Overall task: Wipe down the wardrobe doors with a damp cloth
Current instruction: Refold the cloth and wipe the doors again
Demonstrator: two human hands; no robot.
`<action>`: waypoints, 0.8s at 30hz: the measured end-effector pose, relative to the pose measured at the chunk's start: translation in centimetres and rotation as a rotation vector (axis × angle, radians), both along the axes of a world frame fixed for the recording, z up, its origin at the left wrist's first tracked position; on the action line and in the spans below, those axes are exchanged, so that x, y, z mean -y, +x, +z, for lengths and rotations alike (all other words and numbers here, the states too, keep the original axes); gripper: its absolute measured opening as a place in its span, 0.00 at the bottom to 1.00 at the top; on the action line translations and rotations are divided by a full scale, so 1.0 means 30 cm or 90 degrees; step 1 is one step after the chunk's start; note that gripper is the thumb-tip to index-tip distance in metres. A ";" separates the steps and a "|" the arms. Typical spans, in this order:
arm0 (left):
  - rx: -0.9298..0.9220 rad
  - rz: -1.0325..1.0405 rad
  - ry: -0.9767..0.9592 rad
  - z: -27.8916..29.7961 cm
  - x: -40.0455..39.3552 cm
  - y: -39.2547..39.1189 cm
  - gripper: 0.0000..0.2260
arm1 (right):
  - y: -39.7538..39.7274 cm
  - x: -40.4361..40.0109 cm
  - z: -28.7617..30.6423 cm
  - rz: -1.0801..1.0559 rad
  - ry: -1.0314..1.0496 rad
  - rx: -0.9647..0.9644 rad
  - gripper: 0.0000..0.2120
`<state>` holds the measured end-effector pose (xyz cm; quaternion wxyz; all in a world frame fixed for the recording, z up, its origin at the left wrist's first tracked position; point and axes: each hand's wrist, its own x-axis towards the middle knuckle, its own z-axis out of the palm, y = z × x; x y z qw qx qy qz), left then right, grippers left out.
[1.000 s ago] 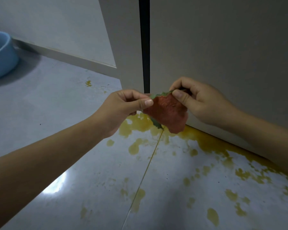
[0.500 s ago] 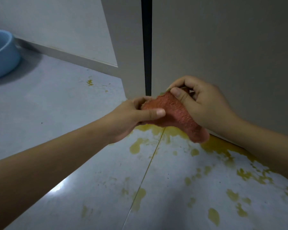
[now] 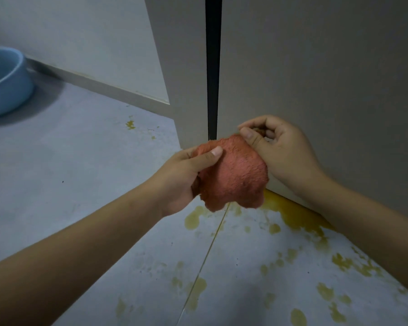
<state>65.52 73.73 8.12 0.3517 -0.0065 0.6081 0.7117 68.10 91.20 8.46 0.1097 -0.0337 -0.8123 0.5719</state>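
1. You are holding the reddish cloth (image 3: 233,175) in mid-air with both hands, just in front of the foot of the wardrobe doors (image 3: 316,78) and above the floor (image 3: 80,172), apparently so you can shape it before it meets the panel.
2. Your left hand (image 3: 186,175) is gripping the cloth's left edge, thumb pressing across its face and fingers curling behind, which is bunching the fabric into a pad.
3. Your right hand (image 3: 276,151) is pinching the upper right corner between thumb and curled fingers, seemingly pulling the cloth taut against the other grip.
4. The cloth is hanging slack below both hands, touching neither door nor floor.
5. The dark gap (image 3: 213,67) between the two doors is running straight up behind the cloth, so you are probably lining up for the low door edges.
6. Yellow stains (image 3: 292,215) are spreading over the floor along the near right door's base, and a blue basin (image 3: 5,83) is sitting far left, likely there for wetting the cloth.
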 end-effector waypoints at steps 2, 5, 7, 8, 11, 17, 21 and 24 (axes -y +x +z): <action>0.029 0.013 -0.016 0.088 -0.003 -0.024 0.14 | -0.040 0.001 0.094 0.012 0.014 0.029 0.03; 0.071 0.058 0.003 0.301 0.001 -0.054 0.11 | -0.096 0.023 0.301 0.019 0.008 0.059 0.05; 0.094 0.081 0.011 0.472 0.020 -0.060 0.13 | -0.116 0.054 0.456 0.025 0.031 0.066 0.05; 0.101 0.090 0.011 0.564 0.034 -0.061 0.13 | -0.123 0.071 0.540 0.030 0.041 0.071 0.05; 0.122 0.142 0.034 0.864 0.086 -0.068 0.13 | -0.140 0.120 0.826 0.042 0.026 0.086 0.07; 0.123 0.212 0.043 1.531 0.227 -0.053 0.11 | -0.151 0.261 1.503 0.042 -0.027 0.095 0.09; 0.098 0.222 0.017 1.954 0.342 -0.043 0.10 | -0.141 0.374 1.913 0.029 -0.027 0.125 0.10; 0.085 0.229 -0.001 2.172 0.411 -0.064 0.11 | -0.137 0.442 2.139 0.002 -0.021 0.134 0.07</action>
